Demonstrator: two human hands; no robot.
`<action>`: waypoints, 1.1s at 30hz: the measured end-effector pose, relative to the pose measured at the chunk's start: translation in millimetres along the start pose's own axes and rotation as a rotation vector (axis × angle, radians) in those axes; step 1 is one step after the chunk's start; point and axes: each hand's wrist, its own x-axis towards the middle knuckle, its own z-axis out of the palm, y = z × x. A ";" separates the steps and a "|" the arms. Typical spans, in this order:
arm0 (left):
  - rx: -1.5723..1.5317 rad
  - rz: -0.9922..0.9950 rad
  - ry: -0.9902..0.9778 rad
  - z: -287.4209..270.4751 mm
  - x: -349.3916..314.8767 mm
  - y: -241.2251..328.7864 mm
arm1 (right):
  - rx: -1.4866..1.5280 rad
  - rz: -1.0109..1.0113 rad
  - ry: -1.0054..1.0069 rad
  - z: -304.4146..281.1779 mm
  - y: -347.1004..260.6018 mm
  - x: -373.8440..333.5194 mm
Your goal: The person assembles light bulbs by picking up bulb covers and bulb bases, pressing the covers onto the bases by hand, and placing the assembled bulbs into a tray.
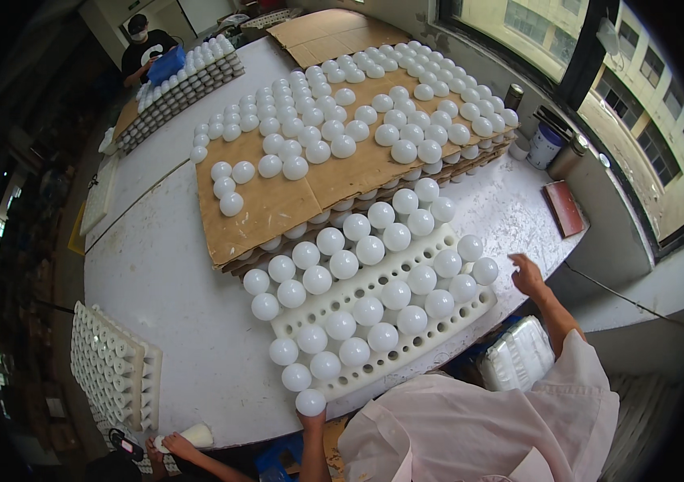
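At the lower edge my left hand [310, 420] is closed round the underside of a white round light bulb [310, 402], just off the near left corner of a white foam tray [330, 308]. Rows of glossy white bulbs [367, 311] stand in the tray, with bare holes between the rows. My right hand [527, 275] is in the air beyond the tray's right end, fingers apart and nothing seen in it. Nearest to it is the bulb [485, 271] at the end of a row.
Behind the tray, stacked cardboard sheets [265, 217] carry many bulbs. A co-worker's hands [175, 443] hold a whitish object at lower left, beside stacked trays [113, 369]. Another person [145, 48] stands far left. Bottles, a bucket [546, 145] and a red box [563, 209] line the window side.
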 end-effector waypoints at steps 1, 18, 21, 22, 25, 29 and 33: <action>-0.002 0.006 -0.014 6.3 6.1 2.9 | 0.046 -0.011 0.217 -16.7 0.2 30.2; -0.304 -0.304 0.417 -26.1 -71.4 -3.2 | -0.113 -0.147 0.168 16.5 -124.1 350.1; -0.351 -0.293 0.489 -38.4 -70.9 -23.6 | -0.130 -0.148 0.200 23.3 -139.0 346.8; -0.319 -0.270 0.557 -47.4 -61.0 -23.0 | -0.073 -0.181 0.262 16.7 -129.8 342.8; -0.283 -0.268 0.766 -83.9 -29.2 -49.7 | 0.932 -0.048 0.006 8.7 -150.1 291.4; -0.121 -0.369 0.693 -162.0 52.7 -88.8 | 1.300 -0.099 -0.148 9.2 -157.8 186.9; 0.246 -0.430 0.519 -197.7 110.5 -150.4 | 1.055 -0.059 -0.231 -14.0 -263.2 67.1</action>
